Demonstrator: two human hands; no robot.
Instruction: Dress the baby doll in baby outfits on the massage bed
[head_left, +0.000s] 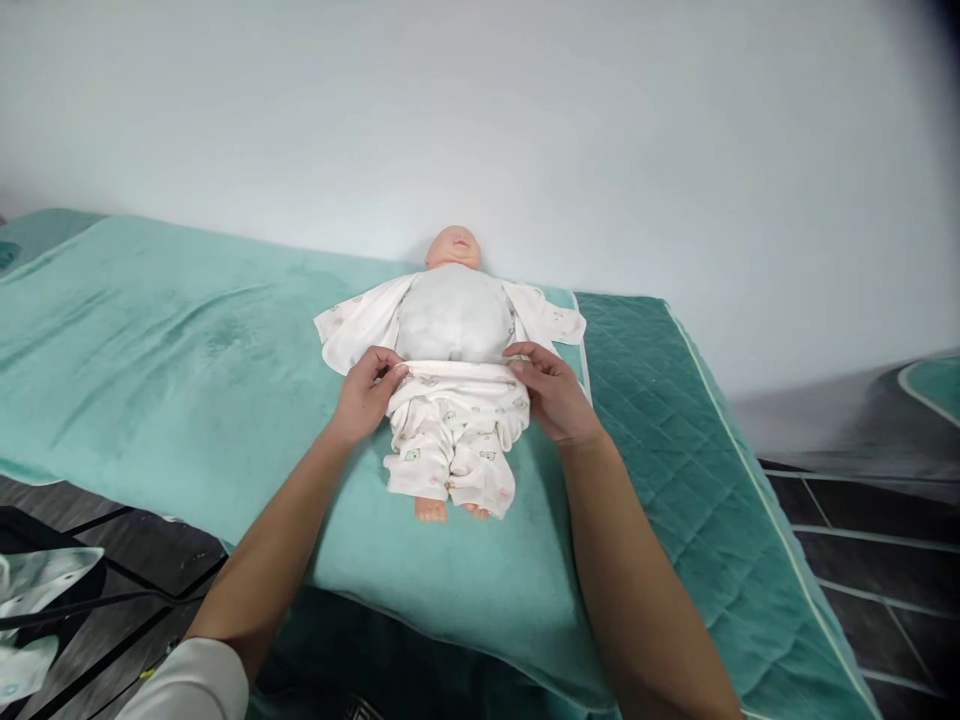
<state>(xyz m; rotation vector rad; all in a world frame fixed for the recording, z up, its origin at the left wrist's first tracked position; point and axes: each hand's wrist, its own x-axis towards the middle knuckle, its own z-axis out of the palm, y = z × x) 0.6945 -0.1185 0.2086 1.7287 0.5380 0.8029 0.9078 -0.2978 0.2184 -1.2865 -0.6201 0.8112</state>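
Note:
A baby doll (454, 247) lies on its back, its head toward the wall and its feet toward me. It wears white printed pants (450, 410) and a white printed jacket (375, 315) spread apart over its pale grey torso (454, 310). At the waistband's left end, my left hand (369, 388) pinches the cloth between thumb and fingers. My right hand (551, 390) grips the same waistband at its right end. Between the two hands the band runs nearly straight across the doll's lower belly. Both bare feet stick out of the pant legs.
Under the doll is a smooth green blanket (187, 360), laid over a quilted green mattress cover (645, 420). A white wall (480, 120) stands behind the bed. At lower left, a black-framed rack (112, 595) holds folded printed cloth (37, 590). Dark floor tiles (862, 560) show at right.

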